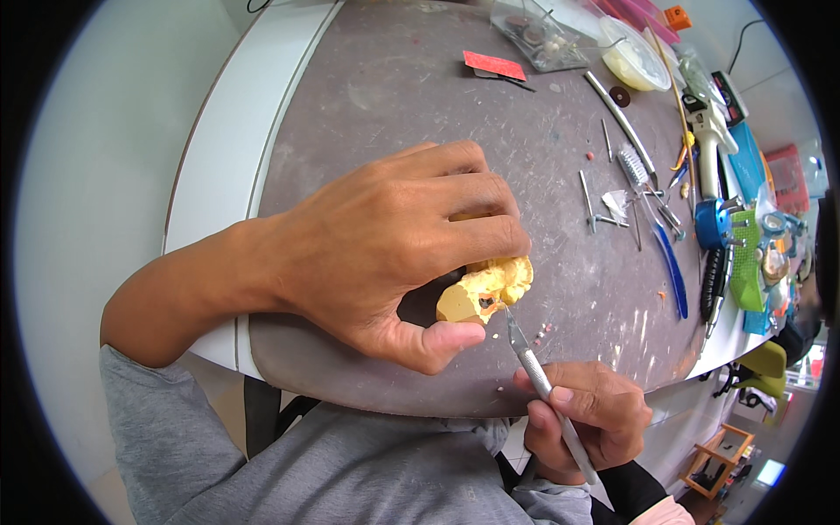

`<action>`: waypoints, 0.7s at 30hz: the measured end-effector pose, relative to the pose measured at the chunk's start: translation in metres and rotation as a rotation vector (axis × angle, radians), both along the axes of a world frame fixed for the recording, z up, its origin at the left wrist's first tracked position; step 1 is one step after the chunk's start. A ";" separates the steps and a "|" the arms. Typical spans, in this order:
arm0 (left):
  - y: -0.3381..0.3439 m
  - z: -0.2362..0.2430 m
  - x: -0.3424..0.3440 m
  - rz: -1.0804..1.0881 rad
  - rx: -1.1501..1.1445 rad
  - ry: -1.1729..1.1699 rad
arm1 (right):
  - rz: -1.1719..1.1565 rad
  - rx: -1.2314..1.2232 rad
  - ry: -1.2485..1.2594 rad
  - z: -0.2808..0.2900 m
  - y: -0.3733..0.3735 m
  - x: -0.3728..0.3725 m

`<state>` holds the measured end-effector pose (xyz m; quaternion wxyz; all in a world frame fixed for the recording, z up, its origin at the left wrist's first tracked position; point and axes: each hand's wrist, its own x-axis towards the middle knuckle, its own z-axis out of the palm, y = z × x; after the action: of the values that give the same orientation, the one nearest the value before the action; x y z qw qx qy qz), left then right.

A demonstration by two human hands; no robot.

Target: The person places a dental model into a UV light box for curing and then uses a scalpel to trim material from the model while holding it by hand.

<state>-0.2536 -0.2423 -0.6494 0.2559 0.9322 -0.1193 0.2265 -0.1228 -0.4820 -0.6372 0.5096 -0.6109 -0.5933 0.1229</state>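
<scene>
My left hand (394, 236) is closed around a yellow plaster dental model (486, 289), thumb along its near side and fingers over the far side. A small dark hole with an orange-brown patch shows in the model's near face. In my right hand (595, 411) is a silver craft knife (551, 391), gripped like a pen by its knurled handle. The blade tip is at the model's lower edge, by the orange-brown patch; whether it touches cannot be told. Small pink and yellowish crumbs (542, 334) lie on the mat right of the blade.
A blue-handled brush (669, 267), metal pins and a silver pen-like tool (620, 121) lie to the right. Farther back are a red card (493, 66), a clear box (542, 39) and a white bowl (636, 66). A blue clamp-like piece (713, 224) and green basket (746, 262) line the right edge.
</scene>
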 end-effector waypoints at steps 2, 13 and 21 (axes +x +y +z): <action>0.000 0.000 0.001 -0.004 0.001 0.002 | -0.006 0.006 -0.007 -0.001 0.001 -0.001; 0.000 0.000 0.000 0.002 0.014 0.010 | -0.034 0.000 -0.086 -0.001 0.003 -0.002; 0.000 0.001 0.000 -0.001 0.002 0.006 | -0.011 0.000 -0.081 0.001 0.000 -0.001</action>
<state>-0.2533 -0.2424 -0.6489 0.2556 0.9330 -0.1195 0.2235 -0.1239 -0.4815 -0.6358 0.4857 -0.6187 -0.6101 0.0952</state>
